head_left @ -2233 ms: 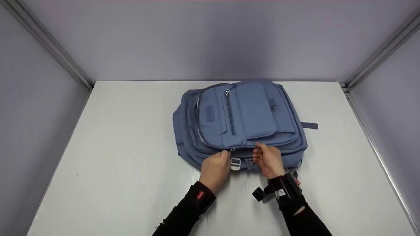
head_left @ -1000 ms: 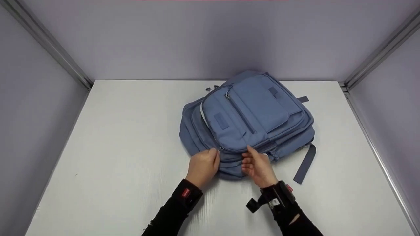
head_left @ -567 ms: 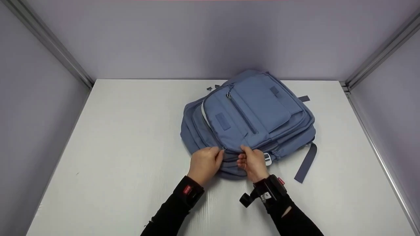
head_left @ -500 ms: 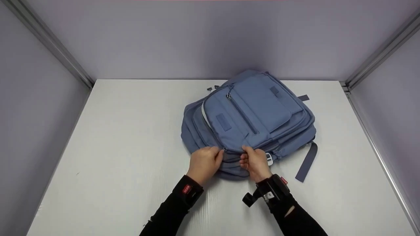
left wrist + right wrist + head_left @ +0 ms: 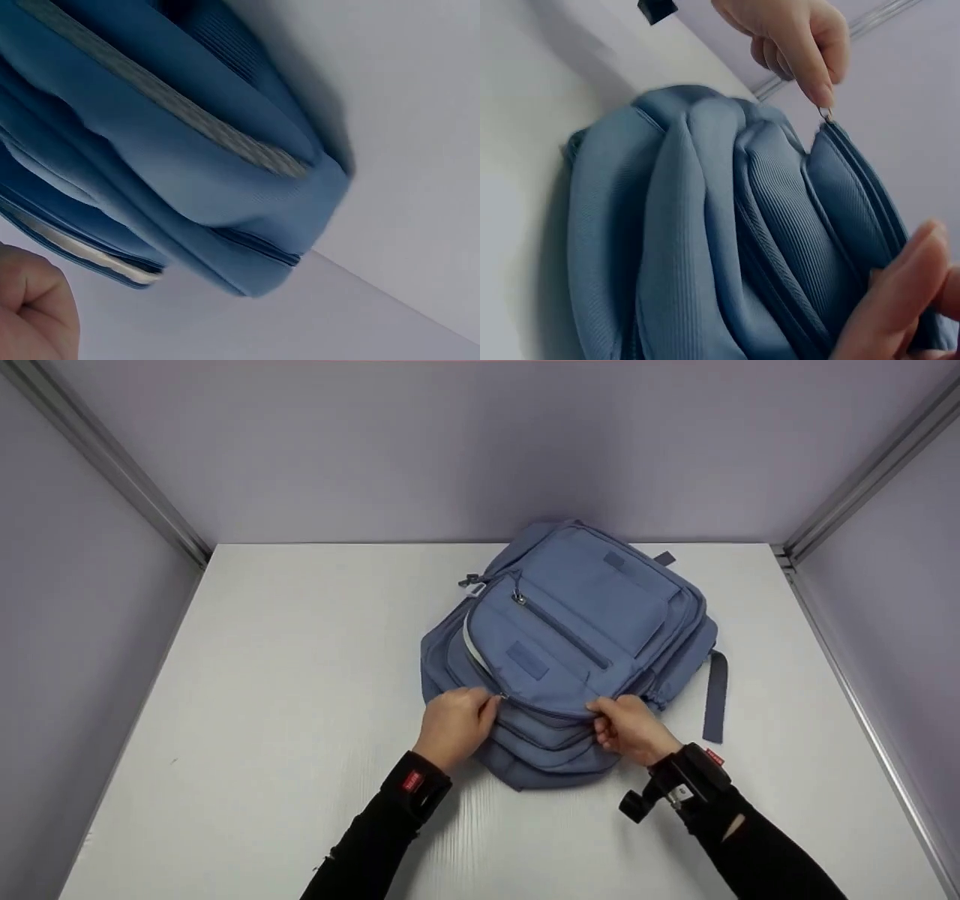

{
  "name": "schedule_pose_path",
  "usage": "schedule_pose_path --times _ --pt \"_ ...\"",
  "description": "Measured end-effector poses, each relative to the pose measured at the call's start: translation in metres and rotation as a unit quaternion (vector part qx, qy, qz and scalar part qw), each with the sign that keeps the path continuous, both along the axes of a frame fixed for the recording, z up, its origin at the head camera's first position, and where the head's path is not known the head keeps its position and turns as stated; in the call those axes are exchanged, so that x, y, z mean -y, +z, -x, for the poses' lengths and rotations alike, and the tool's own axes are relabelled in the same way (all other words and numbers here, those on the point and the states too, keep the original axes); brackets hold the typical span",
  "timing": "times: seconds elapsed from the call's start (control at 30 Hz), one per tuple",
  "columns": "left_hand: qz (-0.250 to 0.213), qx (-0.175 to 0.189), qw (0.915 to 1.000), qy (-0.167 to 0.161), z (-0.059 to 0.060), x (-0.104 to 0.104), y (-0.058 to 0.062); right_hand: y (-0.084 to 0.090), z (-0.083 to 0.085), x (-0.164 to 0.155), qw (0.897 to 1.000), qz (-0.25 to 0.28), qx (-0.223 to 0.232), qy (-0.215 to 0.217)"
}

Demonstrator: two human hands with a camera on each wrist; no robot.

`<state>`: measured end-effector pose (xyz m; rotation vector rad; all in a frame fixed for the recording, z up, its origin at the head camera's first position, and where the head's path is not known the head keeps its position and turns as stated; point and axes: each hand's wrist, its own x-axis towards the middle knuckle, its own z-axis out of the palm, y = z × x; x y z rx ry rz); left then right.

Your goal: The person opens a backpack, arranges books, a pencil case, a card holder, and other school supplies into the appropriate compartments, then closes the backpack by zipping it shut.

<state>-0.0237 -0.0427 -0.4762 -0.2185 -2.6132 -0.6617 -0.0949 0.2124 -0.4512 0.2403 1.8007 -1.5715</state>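
Observation:
A blue backpack (image 5: 574, 592) lies front side up on the white table, its top turned toward the near left. My left hand (image 5: 456, 726) pinches the small metal zipper pull (image 5: 826, 114) of the front pocket between thumb and curled finger. To the right, my right hand (image 5: 634, 727) pinches the front pocket's edge near the seam, thumb on top. Between the hands the zipper line runs along the pocket's curved rim. A pale lining strip (image 5: 474, 649) shows in the gap left of the zipper pull. The left wrist view shows the pack's layered side and part of my left hand (image 5: 34, 307).
The white table (image 5: 300, 645) extends around the pack, with grey-lilac walls (image 5: 375, 450) behind and at both sides. A loose strap (image 5: 715, 697) trails off the pack's right side. A second zipper (image 5: 562, 631) crosses the front panel, and a small black clip (image 5: 470, 580) sticks out at left.
The backpack has turned counterclockwise, its top swinging toward the near side. My right hand has shifted right along the pocket edge, widening the gap between hands; my left keeps the zipper pull.

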Motion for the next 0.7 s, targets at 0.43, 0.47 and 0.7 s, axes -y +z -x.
schedule_pose_path --times 0.43,0.47,0.7 --pt "-0.013 0.030 0.9992 0.021 0.006 0.007 -0.001 0.004 0.036 -0.055 0.998 -0.042 -0.035 0.020" --pt "-0.013 0.032 0.9992 0.019 0.006 0.006 -0.002 0.004 0.038 -0.058 0.998 -0.041 -0.038 0.006" --pt "-0.018 0.033 0.9992 0.013 0.006 0.000 -0.004 0.002 0.025 -0.054 0.993 -0.029 -0.050 -0.108"
